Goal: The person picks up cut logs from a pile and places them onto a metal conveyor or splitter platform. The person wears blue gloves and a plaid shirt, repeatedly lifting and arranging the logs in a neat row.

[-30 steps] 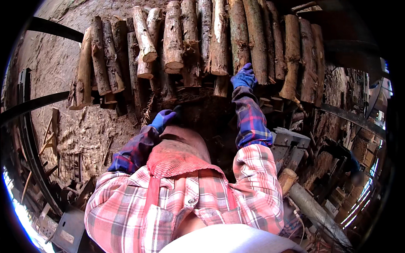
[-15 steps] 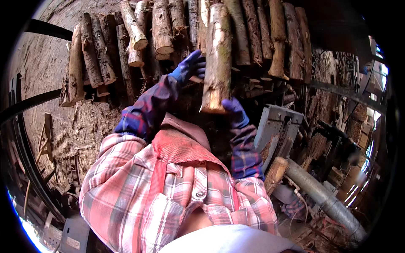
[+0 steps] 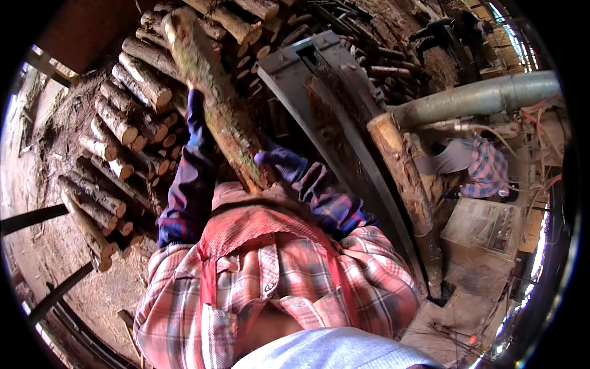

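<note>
A long, bark-covered log (image 3: pixel 222 107) with greenish patches slants in front of my chest, its near end close to my red apron (image 3: pixel 264 218). My left hand (image 3: pixel 195 120), in a blue glove, is on the log's left side, its fingers mostly hidden behind the bark. At the near end, my gloved right hand (image 3: pixel 281 162) grips the right side of the same log. Both hands bear it, off the pile. To the left and beyond lies a stack of cut logs (image 3: pixel 144 80), several of their round ends facing me.
A grey metal trough (image 3: pixel 344 132) runs along my right. Another log (image 3: pixel 402 172) lies at its far side, beside a thick metal pipe (image 3: pixel 485 98). Further right a person in a plaid shirt (image 3: pixel 488 166) bends low. Black metal bars (image 3: pixel 34 219) stand at the left.
My body has turned to the right, bringing the log towards the metal trough. The log now tilts, its far end to the left, and the stack appears further left.
</note>
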Demonstrator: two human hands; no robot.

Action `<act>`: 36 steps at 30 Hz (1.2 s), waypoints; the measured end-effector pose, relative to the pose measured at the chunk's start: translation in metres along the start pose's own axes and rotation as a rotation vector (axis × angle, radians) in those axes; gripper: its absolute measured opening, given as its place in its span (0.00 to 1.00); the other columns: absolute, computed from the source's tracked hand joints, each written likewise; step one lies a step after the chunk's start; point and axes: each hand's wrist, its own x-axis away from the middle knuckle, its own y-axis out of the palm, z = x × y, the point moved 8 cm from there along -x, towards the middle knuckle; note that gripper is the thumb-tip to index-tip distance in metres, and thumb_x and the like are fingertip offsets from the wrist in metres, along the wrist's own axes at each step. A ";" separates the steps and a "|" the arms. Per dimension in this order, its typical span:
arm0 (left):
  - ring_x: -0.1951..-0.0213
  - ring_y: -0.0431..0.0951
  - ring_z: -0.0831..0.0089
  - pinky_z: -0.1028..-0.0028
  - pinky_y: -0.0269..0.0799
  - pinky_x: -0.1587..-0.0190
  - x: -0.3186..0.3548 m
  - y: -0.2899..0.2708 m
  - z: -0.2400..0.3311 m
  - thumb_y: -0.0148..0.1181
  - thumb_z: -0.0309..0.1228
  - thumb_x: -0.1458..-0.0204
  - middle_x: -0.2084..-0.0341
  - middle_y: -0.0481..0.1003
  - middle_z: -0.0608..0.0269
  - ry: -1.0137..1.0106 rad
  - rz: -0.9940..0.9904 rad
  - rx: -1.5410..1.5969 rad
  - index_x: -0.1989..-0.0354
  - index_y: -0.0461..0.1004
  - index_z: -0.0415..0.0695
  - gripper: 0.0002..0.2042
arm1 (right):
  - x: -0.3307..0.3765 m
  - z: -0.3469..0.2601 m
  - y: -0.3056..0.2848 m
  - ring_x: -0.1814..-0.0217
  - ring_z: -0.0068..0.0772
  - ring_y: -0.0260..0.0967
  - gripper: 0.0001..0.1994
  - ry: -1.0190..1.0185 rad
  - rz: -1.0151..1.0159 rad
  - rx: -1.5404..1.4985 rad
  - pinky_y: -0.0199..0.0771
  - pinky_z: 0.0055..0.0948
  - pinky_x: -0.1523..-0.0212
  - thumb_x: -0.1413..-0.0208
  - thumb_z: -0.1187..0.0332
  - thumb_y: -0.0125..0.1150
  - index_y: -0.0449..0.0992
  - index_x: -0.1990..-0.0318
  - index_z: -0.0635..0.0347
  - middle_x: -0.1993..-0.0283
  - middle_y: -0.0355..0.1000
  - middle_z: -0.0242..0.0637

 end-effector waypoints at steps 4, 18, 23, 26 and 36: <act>0.45 0.67 0.71 0.68 0.59 0.39 0.003 0.079 -0.010 0.52 0.48 0.42 0.48 0.70 0.57 0.034 -0.104 0.073 0.38 0.62 0.40 0.29 | 0.047 -0.045 0.001 0.35 0.30 0.55 0.45 -0.162 0.103 -0.004 0.59 0.30 0.37 0.60 0.65 0.75 0.54 0.33 0.57 0.36 0.59 0.35; 0.56 0.72 0.74 0.75 0.68 0.52 0.066 0.104 -0.086 0.61 0.41 0.47 0.56 0.72 0.61 0.268 -0.138 -0.944 0.48 0.70 0.38 0.22 | 0.153 -0.133 -0.310 0.38 0.45 0.61 0.56 -0.046 0.700 1.279 0.62 0.36 0.39 0.72 0.49 0.80 0.54 0.34 0.58 0.40 0.64 0.49; 0.65 0.69 0.78 0.76 0.67 0.63 0.140 -0.097 -0.039 0.61 0.40 0.47 0.68 0.74 0.67 0.289 -0.097 -1.177 0.57 0.75 0.38 0.18 | 0.151 -0.103 -0.272 0.39 0.40 0.60 0.51 -0.050 0.429 0.756 0.60 0.34 0.38 0.67 0.60 0.79 0.53 0.35 0.63 0.41 0.63 0.45; 0.71 0.69 0.80 0.77 0.64 0.69 0.183 -0.225 -0.044 0.60 0.40 0.46 0.76 0.73 0.68 -0.052 0.402 -1.104 0.65 0.78 0.38 0.15 | 0.196 -0.080 -0.398 0.33 0.43 0.54 0.62 0.351 0.429 1.064 0.56 0.37 0.35 0.72 0.57 0.81 0.42 0.31 0.62 0.34 0.54 0.48; 0.69 0.73 0.71 0.68 0.71 0.64 0.253 -0.292 -0.005 0.59 0.38 0.48 0.69 0.75 0.60 0.042 0.524 -0.840 0.63 0.75 0.37 0.14 | -0.212 -0.073 -0.011 0.43 0.37 0.66 0.34 -0.356 0.030 1.004 0.71 0.34 0.46 0.53 0.62 0.71 0.62 0.40 0.63 0.44 0.66 0.43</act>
